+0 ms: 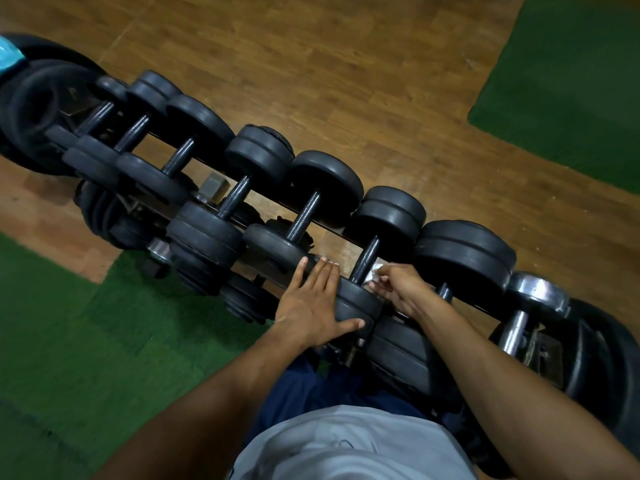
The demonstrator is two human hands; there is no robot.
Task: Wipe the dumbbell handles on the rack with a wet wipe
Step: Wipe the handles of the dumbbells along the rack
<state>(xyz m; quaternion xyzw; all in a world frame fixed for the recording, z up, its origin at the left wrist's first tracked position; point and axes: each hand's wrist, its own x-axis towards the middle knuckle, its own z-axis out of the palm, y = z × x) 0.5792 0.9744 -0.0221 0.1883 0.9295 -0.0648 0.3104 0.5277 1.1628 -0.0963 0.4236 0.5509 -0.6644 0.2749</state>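
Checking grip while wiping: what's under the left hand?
The left hand lies flat on the near black weight plate of the dumbbell being wiped; whatever of the plate lies beneath the palm is hidden.

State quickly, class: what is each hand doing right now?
Left hand: open, fingers flat on a dumbbell's near weight plate.
Right hand: closed, holding the wet wipe against the dumbbell handle.

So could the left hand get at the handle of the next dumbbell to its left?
Probably yes: the left hand lies flat on a weight plate, holding nothing, and that handle sits uncovered just beyond it.
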